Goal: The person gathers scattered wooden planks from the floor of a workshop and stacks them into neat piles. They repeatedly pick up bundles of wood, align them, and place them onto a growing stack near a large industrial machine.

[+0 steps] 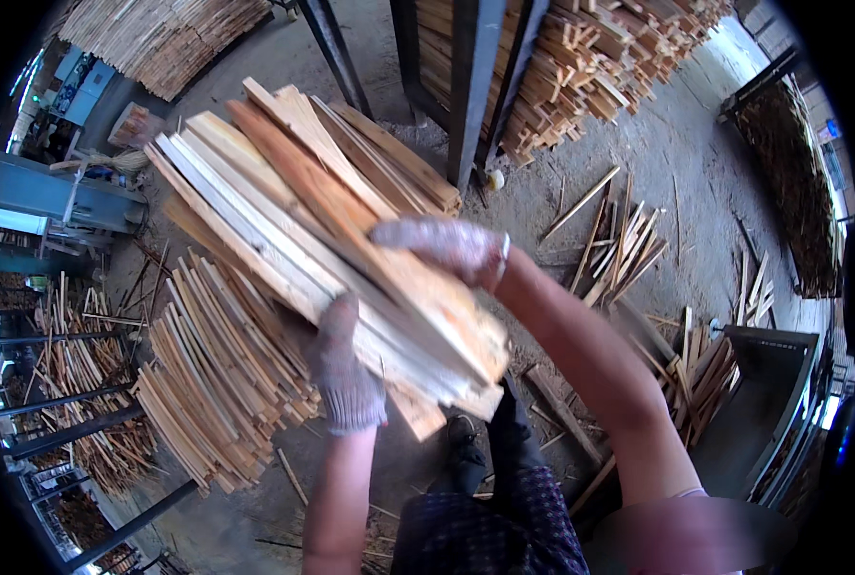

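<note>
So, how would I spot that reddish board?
Find the big central bundle of boards, with the left hand and right hand on it. The reddish board runs from the bundle's upper end toward the right hand. Its darker colour sets it apart from paler neighbours.

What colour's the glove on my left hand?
Greyish off-white; the knit glove on your left hand shows best in the head view, the only one here.

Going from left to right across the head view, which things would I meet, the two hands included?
Loose stick pile, neater stack of wooden strips, gloved left hand, gloved right hand, scattered sticks on the floor, grey metal trough.
</note>
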Demonstrator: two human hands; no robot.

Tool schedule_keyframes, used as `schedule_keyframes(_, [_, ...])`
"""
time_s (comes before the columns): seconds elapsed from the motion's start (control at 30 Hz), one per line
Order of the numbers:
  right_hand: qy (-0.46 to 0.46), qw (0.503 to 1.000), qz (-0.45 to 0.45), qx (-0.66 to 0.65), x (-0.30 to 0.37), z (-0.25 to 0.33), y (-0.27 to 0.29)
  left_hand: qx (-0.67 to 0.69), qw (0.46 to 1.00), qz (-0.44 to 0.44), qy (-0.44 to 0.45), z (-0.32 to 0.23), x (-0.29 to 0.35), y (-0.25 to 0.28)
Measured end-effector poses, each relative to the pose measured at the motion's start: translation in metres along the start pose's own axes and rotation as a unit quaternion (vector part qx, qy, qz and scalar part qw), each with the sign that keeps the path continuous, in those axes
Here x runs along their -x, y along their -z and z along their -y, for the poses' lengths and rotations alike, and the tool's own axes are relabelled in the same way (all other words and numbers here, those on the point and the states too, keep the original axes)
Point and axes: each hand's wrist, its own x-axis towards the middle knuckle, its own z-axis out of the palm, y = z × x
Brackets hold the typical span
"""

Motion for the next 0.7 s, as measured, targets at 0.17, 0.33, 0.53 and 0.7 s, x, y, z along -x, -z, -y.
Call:
schedule_keyframes(0.17, [0.021,0.911,-0.236,0.339,-0.109,0.044,0.136,-0.162,0.985,0.047,0.028,0.111,-0.215,-0.041])
schedule_keyframes(0.33, [0.027,0.563,-0.345,0.751,-0.111,-0.060,0.143,-0.633,0.756,0.068,-0.154,0.175,-0.315,-0.049])
schedule_keyframes(0.53, [-0.021,0.615,-0.327,0.717,-0.116,-0.068,0.167,-0.542,0.839,0.050,-0.002,0.205,-0.315,-0.079])
schedule_keyframes(0.7, [0.080,0.741,-0.379,0.549,-0.089,-0.074,0.187,-0.616,0.770,0.068,-0.150,0.210,-0.328,-0.042])
